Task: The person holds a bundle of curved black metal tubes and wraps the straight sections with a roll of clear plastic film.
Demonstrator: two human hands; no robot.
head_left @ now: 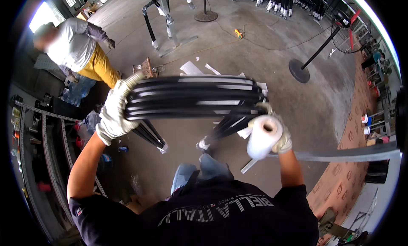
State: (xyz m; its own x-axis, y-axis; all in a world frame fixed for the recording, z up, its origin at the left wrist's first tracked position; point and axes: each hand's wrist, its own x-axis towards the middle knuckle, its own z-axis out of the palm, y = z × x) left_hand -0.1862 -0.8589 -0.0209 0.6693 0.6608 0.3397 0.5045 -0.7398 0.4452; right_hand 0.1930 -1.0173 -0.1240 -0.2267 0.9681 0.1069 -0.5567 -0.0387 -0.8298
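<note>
A stack of black tubular metal frames (191,106) spans the space in front of me, its legs pointing down with whitish wrapping on their ends. My left hand (115,112), in a pale work glove, is closed around the stack's left end. My right hand (282,137), gloved too, grips a roll of clear plastic film (259,145) with its cardboard core facing up. That roll sits against the stack's right corner. Right-hand fingers are partly hidden behind the roll, so whether they also hold the frames is unclear. The stack is slightly blurred.
A co-worker (78,48) in yellow trousers stands at the far left. Metal shelving (46,148) runs along my left. A pedestal fan (301,71) and its cord stand to the far right. A grey metal bar (340,155) juts in from the right. White sheets (191,68) lie beyond the stack.
</note>
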